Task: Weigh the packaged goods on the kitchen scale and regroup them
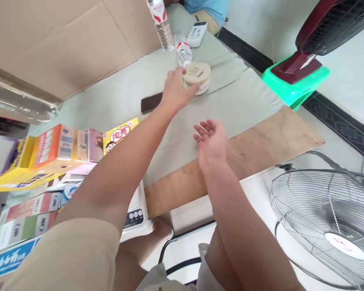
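Note:
My left hand is stretched forward over the cloth-covered table. Its fingers and thumb are curled round the near left side of a round cream-coloured Dove jar with a flat lid. Part of the jar's edge is hidden by the fingers. Just left of that hand lies a dark phone-like slab, partly covered by the wrist. My right hand hovers by the table's front, palm turned inward, fingers loosely bent and apart, holding nothing. A clear plastic bottle lies behind the jar.
Another bottle stands farther back near a white device and a person in blue. Stacked boxes crowd the left, below a cardboard panel. A wooden board edges the table; fans stand right.

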{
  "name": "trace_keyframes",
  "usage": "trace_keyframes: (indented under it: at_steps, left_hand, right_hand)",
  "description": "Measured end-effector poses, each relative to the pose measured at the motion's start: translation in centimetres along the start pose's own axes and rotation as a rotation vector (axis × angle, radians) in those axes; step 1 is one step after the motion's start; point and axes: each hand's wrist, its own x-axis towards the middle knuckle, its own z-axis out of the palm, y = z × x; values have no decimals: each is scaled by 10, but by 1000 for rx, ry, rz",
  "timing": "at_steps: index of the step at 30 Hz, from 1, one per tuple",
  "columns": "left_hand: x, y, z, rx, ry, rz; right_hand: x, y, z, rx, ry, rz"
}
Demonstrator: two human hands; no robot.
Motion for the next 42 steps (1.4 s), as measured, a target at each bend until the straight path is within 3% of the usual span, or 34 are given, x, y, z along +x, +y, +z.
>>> trace_keyframes:
  at_steps: [2,5,9,12,15,17,19,21,23,25,27,29,33,38,42]
  left_hand:
    - [32,-3,20,-27,-58,-81]
    - [56,-11,41,-108,-83,-172]
    - [57,-15,54,-145,4,-240]
    - [41,-8,46,-158,25,-277]
    - [-1,-1,17,-165,61,-203]
    - [-49,-4,-15,-161,120,-141]
    - [-112,-14,-54,-150,275,-74]
    - [-183,-31,-94,-149,333,-26]
    - [-251,-51,-125,-128,356,-81]
    - [-305,-71,-144,-158,416,-187]
    - [-339,-88,-151,-205,443,-273]
    - [-354,-101,-150,-242,452,-322]
    - [-355,-122,-144,-254,458,-318]
    - [-353,-146,-134,-332,415,-219]
    - [-357,-150,-134,-368,348,-158]
  right_hand:
    - [1,-4,-1,36,13,15]
    - [5,-8,0,60,10,39]
    - [7,-5,0,42,-30,20]
    - [8,1,-3,-13,-65,-31]
    - [10,6,-5,-116,-116,-87]
    - [10,13,-6,-219,-176,-127]
    - [2,25,-6,-356,-286,-152]
    - [-16,42,-7,-518,-454,-207]
    - [-42,62,-10,-672,-679,-352]
    - [-69,82,-15,-792,-920,-550]
    - [-89,101,-21,-883,-1093,-686]
    - [-100,116,-23,-943,-1166,-743]
    - [-102,135,-20,-1001,-1175,-790]
    - [-99,140,-19,-1068,-1122,-810]
    - [-94,138,-25,-1080,-1143,-814]
